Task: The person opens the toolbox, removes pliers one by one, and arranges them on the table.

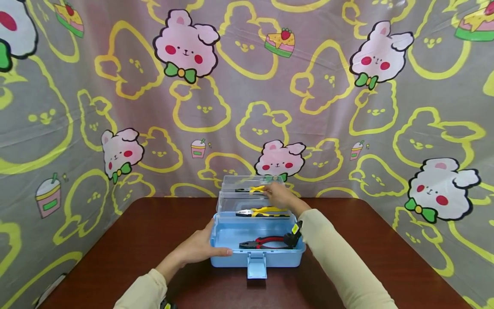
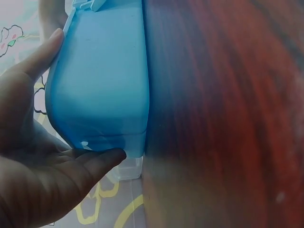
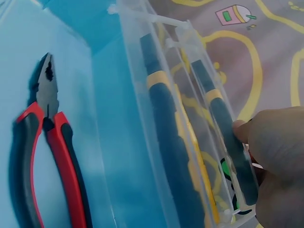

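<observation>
A light-blue toolbox (image 1: 231, 260) stands unfolded on the table, its clear tiered trays raised at the back. My left hand (image 1: 197, 246) grips its left front corner, thumb along the front rim and fingers against the side wall (image 2: 104, 80). With my right hand (image 1: 279, 196) I pinch the handles of small yellow-handled pliers (image 1: 256, 189) at the upper tray; in the right wrist view the thumb presses their dark handle (image 3: 228, 137). Larger yellow-and-black pliers (image 1: 266, 210) lie in the lower tray. Red-and-black pliers (image 3: 64, 152) rest in the blue bottom compartment.
The front latch (image 1: 256, 268) hangs down from the toolbox. Beneath it is a dark reddish-brown table (image 1: 131, 249). Patterned curtains (image 1: 247, 120) with cartoon bunnies hang behind and on both sides. My right wrist camera (image 1: 295, 231) overlaps the box's right end.
</observation>
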`<state>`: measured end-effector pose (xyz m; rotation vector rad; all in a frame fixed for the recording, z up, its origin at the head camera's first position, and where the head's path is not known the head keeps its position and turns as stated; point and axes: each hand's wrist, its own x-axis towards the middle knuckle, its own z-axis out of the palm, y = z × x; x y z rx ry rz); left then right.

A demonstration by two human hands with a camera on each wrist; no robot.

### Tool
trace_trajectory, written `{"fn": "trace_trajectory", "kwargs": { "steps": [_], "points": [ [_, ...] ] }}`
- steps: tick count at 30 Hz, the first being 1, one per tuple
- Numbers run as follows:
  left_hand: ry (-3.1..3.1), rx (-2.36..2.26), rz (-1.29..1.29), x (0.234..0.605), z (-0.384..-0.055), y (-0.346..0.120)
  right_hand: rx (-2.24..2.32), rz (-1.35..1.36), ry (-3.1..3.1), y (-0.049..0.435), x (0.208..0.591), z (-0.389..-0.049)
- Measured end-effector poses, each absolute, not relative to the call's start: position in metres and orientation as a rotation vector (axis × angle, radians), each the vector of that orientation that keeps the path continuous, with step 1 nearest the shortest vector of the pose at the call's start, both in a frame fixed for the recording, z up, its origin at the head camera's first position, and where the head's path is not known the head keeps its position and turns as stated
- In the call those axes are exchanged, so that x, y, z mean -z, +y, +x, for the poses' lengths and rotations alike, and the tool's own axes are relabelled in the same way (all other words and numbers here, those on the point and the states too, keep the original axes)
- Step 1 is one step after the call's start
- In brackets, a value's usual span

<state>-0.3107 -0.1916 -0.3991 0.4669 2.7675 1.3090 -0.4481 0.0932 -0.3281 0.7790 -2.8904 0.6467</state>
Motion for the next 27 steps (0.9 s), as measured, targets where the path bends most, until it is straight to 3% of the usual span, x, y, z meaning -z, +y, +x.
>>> {"fn": "trace_trajectory", "kwargs": {
  "steps": [27],
  "points": [
    [2.745,-1.311,0.455,0.3976,-0.3076,-0.1916,-0.78,0.676,-2.684,0.1003,0.3244,-0.4487]
  ]
}}
